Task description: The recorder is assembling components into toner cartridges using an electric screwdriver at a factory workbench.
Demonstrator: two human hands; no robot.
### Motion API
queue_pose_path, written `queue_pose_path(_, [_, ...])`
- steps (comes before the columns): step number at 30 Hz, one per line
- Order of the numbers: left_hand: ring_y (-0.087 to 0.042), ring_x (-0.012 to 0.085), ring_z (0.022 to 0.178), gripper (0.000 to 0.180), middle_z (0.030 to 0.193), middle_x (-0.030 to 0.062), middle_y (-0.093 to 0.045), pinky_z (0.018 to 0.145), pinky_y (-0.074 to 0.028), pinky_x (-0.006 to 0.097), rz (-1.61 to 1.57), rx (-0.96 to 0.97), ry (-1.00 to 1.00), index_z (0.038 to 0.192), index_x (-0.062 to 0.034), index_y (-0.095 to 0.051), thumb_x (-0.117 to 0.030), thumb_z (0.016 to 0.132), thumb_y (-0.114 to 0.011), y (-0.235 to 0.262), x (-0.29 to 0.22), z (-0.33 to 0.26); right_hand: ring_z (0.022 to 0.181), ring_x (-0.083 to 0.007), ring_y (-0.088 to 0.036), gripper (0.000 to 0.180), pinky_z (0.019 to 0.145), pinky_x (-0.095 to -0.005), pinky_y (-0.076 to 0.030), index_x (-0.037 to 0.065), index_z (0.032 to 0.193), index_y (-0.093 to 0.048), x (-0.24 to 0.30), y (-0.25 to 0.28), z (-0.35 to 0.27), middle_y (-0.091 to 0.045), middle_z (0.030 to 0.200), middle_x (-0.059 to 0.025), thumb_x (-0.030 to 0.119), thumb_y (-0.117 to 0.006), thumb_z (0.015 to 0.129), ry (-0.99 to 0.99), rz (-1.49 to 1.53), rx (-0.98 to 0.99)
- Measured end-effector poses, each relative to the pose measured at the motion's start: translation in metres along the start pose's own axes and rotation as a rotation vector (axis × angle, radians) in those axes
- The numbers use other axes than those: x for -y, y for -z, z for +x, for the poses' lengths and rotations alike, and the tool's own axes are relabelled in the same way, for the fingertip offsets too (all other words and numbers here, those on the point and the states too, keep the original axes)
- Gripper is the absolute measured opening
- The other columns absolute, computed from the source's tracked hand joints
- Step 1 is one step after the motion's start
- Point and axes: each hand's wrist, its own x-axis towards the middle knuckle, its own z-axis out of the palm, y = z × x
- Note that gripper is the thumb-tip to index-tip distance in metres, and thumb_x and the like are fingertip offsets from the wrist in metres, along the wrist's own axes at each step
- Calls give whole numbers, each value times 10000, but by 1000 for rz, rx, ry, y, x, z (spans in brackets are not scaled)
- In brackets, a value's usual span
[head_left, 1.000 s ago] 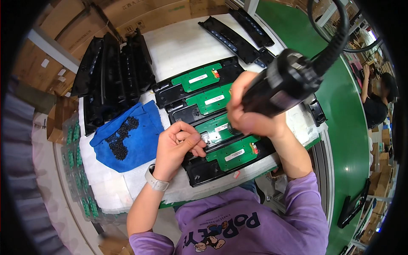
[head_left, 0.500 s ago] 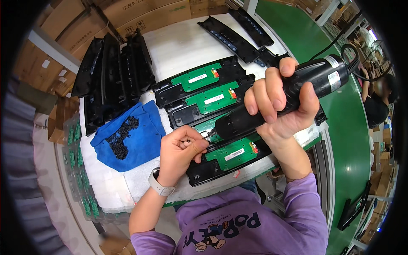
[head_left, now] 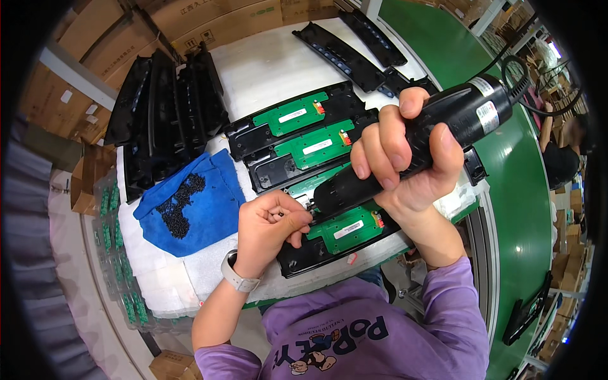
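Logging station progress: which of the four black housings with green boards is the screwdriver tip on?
The third housing from the far end, mostly hidden under the hands. The electric screwdriver in the right hand points at its left part, where the left hand pinches beside the tip.

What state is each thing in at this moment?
Electric screwdriver: gripped in right hand, tilted, tip down at a board.
Left hand: fingers pinched beside the tip.
Black housings with green boards: four, lying open-side up.
Blue cloth: spread flat, black screws heaped on it.
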Motion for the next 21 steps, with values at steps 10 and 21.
queue_pose_path(10, [-611, 200, 904, 184, 1021, 155, -589, 754, -476, 257, -20, -113, -176, 1035, 12, -483, -138, 947, -424, 12, 5, 9, 374, -108, -408, 220, 375, -243, -337, -27, 888, -448, 29, 26, 8, -458, 534, -51, 100, -575, 761, -177, -292, 119])
queue_pose_path(21, [-609, 157, 602, 195, 769, 120, -617, 532, -460, 219, -69, -109, -62, 990, 15, -483, -153, 962, -389, 15, 2, 8, 360, -101, -397, 316, 378, -250, -349, 14, 880, -406, 24, 32, 7, -429, 531, -29, 184, -631, 738, -249, -521, 81])
